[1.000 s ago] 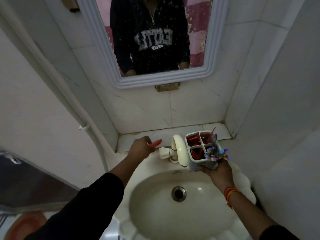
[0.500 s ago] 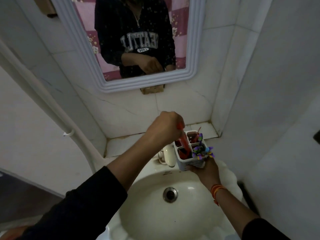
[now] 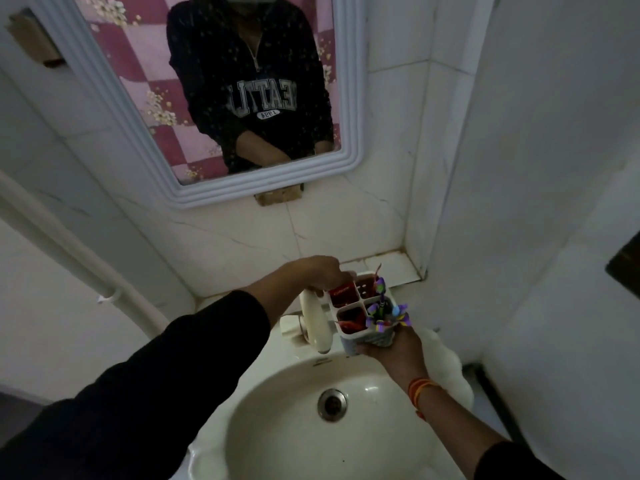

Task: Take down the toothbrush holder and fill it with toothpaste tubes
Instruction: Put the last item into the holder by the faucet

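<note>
1. Gripping from below, the right hand (image 3: pixel 391 348) holds the white toothbrush holder (image 3: pixel 363 313) above the sink (image 3: pixel 277 427), just beside the tap (image 3: pixel 317 323).
2. The left hand (image 3: pixel 320 271) is curled at the holder's far-left corner, touching a red toothpaste tube (image 3: pixel 341 292) in that compartment; its fingertips are hidden, so whether they pinch the tube cannot be told.
3. The holder has 4 compartments; dim light blurs their contents apart from red tubes and purple flowers (image 3: pixel 384 311).

A white-framed mirror (image 3: pixel 346 98) is hanging on the tiled wall (image 3: pixel 242 230) above a cream sink (image 3: pixel 277 427). A cream tap (image 3: pixel 317 323) is curving over the basin, whose drain (image 3: pixel 332 404) is sitting open. A white pipe (image 3: pixel 69 251) is running down the left wall.
</note>
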Demonstrator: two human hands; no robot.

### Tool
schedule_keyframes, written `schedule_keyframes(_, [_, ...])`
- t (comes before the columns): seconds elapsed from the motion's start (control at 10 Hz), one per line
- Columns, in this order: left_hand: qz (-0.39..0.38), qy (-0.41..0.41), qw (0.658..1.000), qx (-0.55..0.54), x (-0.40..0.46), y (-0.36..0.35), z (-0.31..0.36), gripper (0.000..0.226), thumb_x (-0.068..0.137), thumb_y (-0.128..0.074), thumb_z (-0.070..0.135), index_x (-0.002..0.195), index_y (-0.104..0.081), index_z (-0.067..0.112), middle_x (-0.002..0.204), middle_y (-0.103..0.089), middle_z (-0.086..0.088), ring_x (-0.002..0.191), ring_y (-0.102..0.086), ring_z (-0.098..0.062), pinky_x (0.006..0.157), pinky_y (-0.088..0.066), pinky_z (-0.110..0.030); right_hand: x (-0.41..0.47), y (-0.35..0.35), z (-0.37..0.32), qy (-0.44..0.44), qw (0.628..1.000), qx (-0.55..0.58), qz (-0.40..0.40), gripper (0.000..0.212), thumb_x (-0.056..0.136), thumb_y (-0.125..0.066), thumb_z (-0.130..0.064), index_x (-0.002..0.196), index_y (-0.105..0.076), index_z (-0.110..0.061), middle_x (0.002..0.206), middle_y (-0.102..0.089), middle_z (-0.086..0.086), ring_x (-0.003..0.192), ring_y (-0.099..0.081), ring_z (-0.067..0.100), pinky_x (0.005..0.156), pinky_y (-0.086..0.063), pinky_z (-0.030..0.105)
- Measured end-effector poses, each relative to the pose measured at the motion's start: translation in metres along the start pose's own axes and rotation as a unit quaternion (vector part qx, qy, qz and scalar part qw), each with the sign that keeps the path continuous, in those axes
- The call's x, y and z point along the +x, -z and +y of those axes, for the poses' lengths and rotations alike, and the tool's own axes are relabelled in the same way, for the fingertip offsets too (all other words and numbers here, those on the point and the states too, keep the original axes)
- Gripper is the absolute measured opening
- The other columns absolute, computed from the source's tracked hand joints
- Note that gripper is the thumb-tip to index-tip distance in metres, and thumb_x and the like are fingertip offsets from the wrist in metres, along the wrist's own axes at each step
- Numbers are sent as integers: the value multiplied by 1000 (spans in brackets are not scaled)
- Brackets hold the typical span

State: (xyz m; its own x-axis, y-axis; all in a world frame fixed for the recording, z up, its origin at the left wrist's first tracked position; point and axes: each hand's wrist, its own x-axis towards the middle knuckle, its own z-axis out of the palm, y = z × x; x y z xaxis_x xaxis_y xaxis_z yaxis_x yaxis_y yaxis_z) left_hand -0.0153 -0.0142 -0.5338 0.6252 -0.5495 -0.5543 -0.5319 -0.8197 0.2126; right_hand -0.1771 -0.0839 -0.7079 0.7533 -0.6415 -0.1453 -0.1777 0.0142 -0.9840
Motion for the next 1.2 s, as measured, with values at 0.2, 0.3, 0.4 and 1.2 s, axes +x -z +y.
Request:
schedule_keyframes(0.2, [62,4,989,-134,16,-3,0,69,95,-41,68,90,-66,4,81,-72,-13,69,-69,-24,77,-58,-32,5,8,-9,4,993,-113,46,51,67,-91,-10,114,-72,-15,99,-75,-8,97,-70,10,66,-45,-3])
schedule_keyframes(0.3, [111,19,941,-319,38,10,7,71,87,-50,71,110,-68,6,104,-73,-14,90,-71,-26,91,-58,-36,38,24,-34,24,990,-119,72,56,64,-94,-16,116,-73,-16,100,-76,-6,96,-68,11,71,-45,-3])
schedule_keyframes(0.4, [128,34,875,-465,56,16,21,76,78,-57,68,122,-65,7,115,-70,-13,94,-67,-26,96,-57,-38,71,38,-56,30,990,-115,77,65,59,-97,-16,119,-73,-12,110,-78,4,102,-70,19,89,-59,29])
schedule_keyframes(1.2, [251,-66,949,-177,3,-12,16,48,100,-56,30,143,-54,9,145,-58,-10,131,-56,-26,106,-43,-29,48,37,-67,-57,993,-79,59,43,86,-78,-11,126,-66,-1,122,-70,15,102,-69,27,85,-44,21])
